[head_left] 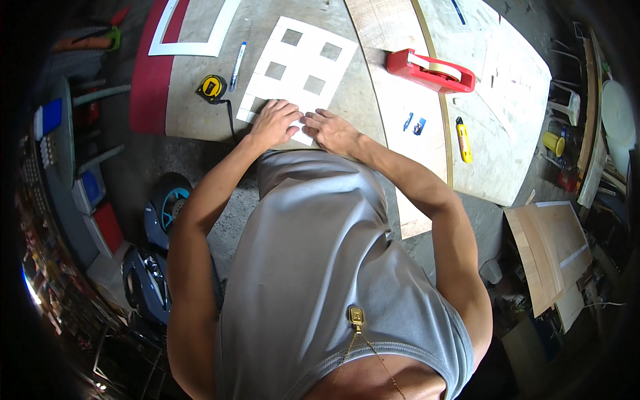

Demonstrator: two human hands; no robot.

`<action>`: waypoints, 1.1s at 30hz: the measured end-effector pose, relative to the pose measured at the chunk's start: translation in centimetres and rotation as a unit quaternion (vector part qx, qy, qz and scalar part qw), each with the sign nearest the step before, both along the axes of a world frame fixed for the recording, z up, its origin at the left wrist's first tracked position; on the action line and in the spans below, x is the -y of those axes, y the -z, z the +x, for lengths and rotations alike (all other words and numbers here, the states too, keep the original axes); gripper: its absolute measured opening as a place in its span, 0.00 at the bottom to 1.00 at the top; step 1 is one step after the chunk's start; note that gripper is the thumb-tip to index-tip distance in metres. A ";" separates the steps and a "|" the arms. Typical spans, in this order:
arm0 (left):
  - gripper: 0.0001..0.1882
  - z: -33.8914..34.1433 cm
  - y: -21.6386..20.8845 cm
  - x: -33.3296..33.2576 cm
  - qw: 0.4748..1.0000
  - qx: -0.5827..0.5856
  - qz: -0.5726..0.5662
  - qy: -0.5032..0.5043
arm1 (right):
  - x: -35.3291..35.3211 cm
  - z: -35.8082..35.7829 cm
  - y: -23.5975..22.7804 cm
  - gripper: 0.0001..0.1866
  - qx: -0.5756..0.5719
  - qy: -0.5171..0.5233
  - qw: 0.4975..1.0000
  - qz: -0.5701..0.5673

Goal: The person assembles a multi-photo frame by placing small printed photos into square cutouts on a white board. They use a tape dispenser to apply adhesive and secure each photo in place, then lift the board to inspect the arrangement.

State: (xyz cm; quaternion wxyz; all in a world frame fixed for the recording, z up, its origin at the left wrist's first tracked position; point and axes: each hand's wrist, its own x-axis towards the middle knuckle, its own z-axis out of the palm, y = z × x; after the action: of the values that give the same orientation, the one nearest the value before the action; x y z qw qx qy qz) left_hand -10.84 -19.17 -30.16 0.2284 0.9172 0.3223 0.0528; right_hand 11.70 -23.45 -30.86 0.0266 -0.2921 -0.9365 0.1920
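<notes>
A white sheet with several square holes lies slantwise on the table, its lower part under both my hands. My left hand rests on its lower left part, fingers stretched out over the surface and close together. Just to the right, my right hand is at the sheet's lower right edge. Its fingers are bent and drawn together, the tips almost meeting those of the left hand. Whatever lies between the right fingertips is hidden.
Left of the sheet are a blue-and-white pen and a yellow-black tape measure. A white frame lies at the far left. To the right stand a red tape dispenser, small blue pieces and a yellow utility knife.
</notes>
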 end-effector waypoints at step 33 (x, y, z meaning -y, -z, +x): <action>0.21 -0.7 1.7 -0.7 0.995 0.094 0.035 0.019 | -13.5 4.8 0.1 0.12 -0.648 0.735 0.122 0.158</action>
State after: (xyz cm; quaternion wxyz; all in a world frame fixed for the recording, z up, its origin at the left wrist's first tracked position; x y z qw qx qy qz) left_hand -11.50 -18.51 -31.81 0.2269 0.9215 0.2794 0.1459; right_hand 16.47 -9.99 -31.00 0.7975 -0.5953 0.0869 0.0448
